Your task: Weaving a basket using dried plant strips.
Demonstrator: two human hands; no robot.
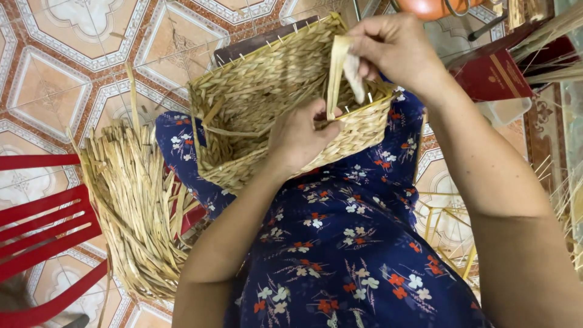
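A woven straw basket (267,85) lies tilted on my lap, which is covered by a dark blue flowered dress (340,243). My left hand (300,136) presses on the basket's near rim, fingers closed around the rim and the lower end of a flat straw strip (336,73). My right hand (392,48) is above the rim at the basket's right corner and pinches the upper end of the same strip, which is folded over between its fingers. Thin stakes stick up along the rim.
A loose bundle of dried straw strips (136,200) hangs at my left knee. A red slatted plastic chair (42,225) stands at the left. A dark red box (492,76) and more straw lie at the right on the patterned tile floor (73,54).
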